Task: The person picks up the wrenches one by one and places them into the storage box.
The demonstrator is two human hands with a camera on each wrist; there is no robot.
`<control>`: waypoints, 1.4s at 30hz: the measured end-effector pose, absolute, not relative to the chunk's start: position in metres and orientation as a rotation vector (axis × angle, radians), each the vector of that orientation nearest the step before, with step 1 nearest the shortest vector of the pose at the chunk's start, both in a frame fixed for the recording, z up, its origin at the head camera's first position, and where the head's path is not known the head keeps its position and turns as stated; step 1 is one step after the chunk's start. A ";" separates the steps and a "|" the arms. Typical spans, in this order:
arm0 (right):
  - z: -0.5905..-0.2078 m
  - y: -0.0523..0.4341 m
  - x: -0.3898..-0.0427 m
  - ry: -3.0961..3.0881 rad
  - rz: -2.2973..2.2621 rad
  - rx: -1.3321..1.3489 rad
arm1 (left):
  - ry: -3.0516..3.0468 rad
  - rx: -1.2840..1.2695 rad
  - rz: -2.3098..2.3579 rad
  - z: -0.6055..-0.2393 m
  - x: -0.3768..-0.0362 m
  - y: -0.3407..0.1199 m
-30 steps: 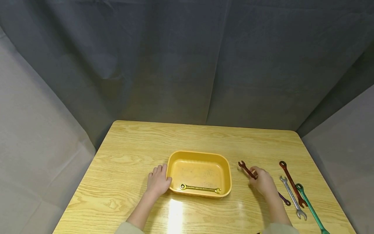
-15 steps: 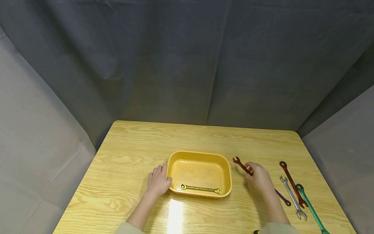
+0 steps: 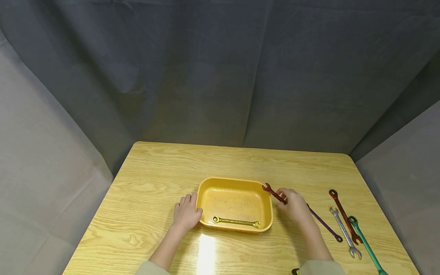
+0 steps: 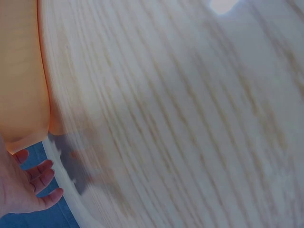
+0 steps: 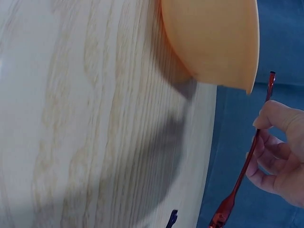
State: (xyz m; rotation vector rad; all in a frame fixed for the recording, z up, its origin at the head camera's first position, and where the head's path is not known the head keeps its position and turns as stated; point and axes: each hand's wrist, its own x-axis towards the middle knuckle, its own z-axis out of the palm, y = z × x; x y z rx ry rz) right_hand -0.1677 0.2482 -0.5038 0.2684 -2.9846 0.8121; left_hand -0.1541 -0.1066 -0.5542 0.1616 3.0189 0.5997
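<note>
A yellow plastic bin (image 3: 240,202) stands on the table with a gold combination wrench (image 3: 236,222) lying inside along its near wall. My left hand (image 3: 187,213) holds the bin's left rim, thumb over the edge and fingers outside; in the left wrist view these fingers (image 4: 40,178) bend loosely by the bin's corner. Thumb and fingers of my right hand (image 3: 293,204) pinch a red wrench (image 3: 275,195) mid-shaft. Raised off the table, its open end reaches the bin's right rim in the head view. The right wrist view shows the red wrench (image 5: 244,168) running down past the fingers.
Right of my right arm lie a purple wrench (image 3: 324,222), a silver wrench (image 3: 345,233), another red wrench (image 3: 345,217) and a green wrench (image 3: 367,244). A black-and-yellow item (image 3: 295,271) peeks out beside my right sleeve. Grey curtains (image 3: 206,76) surround the wooden table (image 3: 165,164).
My right hand has carried the red wrench left and slightly away from me, up to the bin's right rim, uncovering more of the purple wrench. My left hand and the bin have stayed put.
</note>
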 end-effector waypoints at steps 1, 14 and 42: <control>-0.504 0.246 -0.168 -2.985 0.809 0.276 | 3.019 0.162 0.601 -0.554 -0.154 -0.107; -0.496 0.216 -0.172 -2.951 0.765 0.419 | 3.021 0.166 0.601 -0.554 -0.154 -0.107; -0.491 0.159 -0.175 -2.933 0.726 0.600 | 3.023 0.161 0.597 -0.555 -0.154 -0.107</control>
